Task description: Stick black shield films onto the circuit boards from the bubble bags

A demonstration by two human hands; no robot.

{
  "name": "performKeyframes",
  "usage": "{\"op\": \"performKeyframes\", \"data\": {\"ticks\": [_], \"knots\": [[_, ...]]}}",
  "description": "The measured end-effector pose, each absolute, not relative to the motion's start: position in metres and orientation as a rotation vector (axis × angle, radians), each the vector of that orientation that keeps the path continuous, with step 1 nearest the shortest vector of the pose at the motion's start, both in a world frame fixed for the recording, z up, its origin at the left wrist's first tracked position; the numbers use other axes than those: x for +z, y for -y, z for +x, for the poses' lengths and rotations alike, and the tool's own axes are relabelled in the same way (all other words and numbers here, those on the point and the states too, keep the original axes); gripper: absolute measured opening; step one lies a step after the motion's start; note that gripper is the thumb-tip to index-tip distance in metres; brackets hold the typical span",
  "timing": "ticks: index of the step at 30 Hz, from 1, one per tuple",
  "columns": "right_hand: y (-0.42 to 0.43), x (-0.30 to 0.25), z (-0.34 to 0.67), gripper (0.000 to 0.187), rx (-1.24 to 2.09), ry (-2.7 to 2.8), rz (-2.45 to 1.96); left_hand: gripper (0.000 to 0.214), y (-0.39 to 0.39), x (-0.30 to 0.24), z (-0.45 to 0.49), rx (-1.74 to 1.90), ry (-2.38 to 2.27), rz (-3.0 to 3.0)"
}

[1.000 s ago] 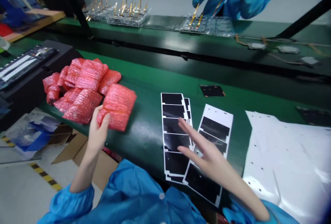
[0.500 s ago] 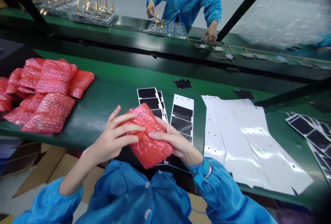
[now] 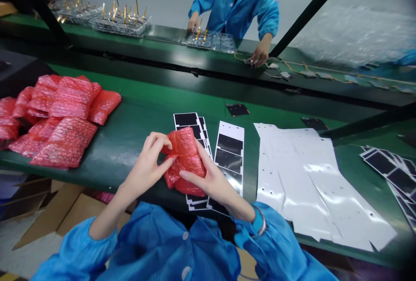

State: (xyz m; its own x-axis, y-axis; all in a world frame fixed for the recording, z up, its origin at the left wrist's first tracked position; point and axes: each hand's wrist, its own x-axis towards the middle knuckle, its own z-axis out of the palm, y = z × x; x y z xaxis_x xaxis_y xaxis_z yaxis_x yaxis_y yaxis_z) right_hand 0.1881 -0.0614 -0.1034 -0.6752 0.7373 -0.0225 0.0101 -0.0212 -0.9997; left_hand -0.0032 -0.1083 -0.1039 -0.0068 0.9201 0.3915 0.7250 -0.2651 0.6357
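Observation:
Both of my hands hold one red bubble-wrap pouch [image 3: 184,159] over the near edge of the green belt [image 3: 139,121]. My left hand [image 3: 147,166] pinches the pouch's upper left edge with curled fingers. My right hand [image 3: 208,179] cups it from below and the right, thumb pressed on its front. The pouch is crumpled and tilted. Under it lie white strips of black rectangular stickers [image 3: 229,151]. A heap of more red pouches [image 3: 61,114] lies on the belt to the left.
Large white backing sheets [image 3: 308,181] lie on the belt at the right, more sticker strips [image 3: 393,172] at the far right. Across a second belt a person in a blue coat [image 3: 240,8] handles trays of parts [image 3: 211,40]. Cardboard boxes [image 3: 58,211] stand below left.
My left hand lifted a pouch off the heap and brought it to the middle; my right hand left the sticker strips and joined it. Now the pouch is squeezed and folded between both hands.

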Motion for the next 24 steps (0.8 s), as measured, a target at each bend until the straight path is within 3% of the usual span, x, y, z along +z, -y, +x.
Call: {"op": "performKeyframes", "data": {"ticks": [4, 8, 15, 22, 24], "knots": [[0.058, -0.105, 0.182, 0.093, 1.527, 2.027, -0.923, 0.018, 0.097, -0.099, 0.006, 1.233, -2.136, 2.373], [0.059, -0.106, 0.177, 0.100, 1.330, 2.255, -0.869, 0.012, 0.065, -0.078, 0.015, 1.411, -2.100, 2.448], [0.054, -0.097, 0.197, 0.087, 1.302, 1.895, -0.966, 0.004, 0.033, -0.091, -0.025, 1.516, -1.794, 1.310], [0.038, -0.114, 0.175, 0.084, 1.467, 1.637, -0.891, 0.052, 0.087, -0.119, -0.006, 1.328, -1.389, 0.912], [0.035, -0.117, 0.160, 0.084, 1.492, 1.656, -0.840, 0.056, 0.087, -0.118, -0.009, 1.387, -1.364, 0.785]]}}
